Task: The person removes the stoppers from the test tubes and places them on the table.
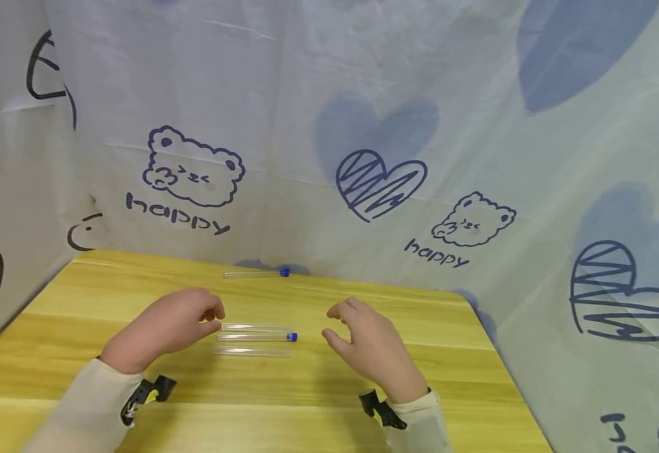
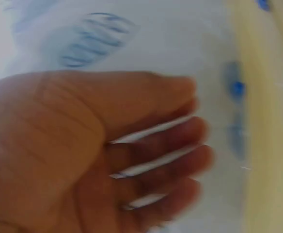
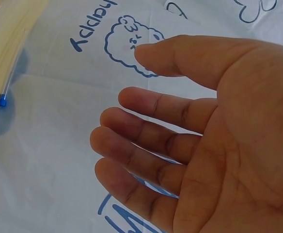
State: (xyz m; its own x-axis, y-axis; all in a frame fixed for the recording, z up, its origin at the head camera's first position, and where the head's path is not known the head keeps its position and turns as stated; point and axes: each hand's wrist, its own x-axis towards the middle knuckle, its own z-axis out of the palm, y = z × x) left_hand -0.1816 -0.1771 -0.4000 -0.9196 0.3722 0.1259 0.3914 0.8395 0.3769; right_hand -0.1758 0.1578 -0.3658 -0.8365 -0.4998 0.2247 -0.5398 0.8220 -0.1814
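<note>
Three clear tubes lie side by side on the wooden table, between my two hands in the head view. The middle one, a capped tube (image 1: 253, 338), has a blue cap at its right end; an uncapped tube (image 1: 253, 352) lies in front of it and another uncapped tube (image 1: 261, 327) behind. My left hand (image 1: 165, 327) hovers by their left ends, fingers loosely bent and holding nothing. To the right of the blue cap, my right hand (image 1: 371, 346) is held with thumb and fingers apart; its palm (image 3: 248, 160) is bare in the right wrist view.
Another clear tube with a blue cap (image 1: 285, 272) lies near the back edge of the table (image 1: 284, 421). A white cloth (image 1: 284, 113) printed with hearts and bears hangs behind and around the table. Each wrist wears a small black camera.
</note>
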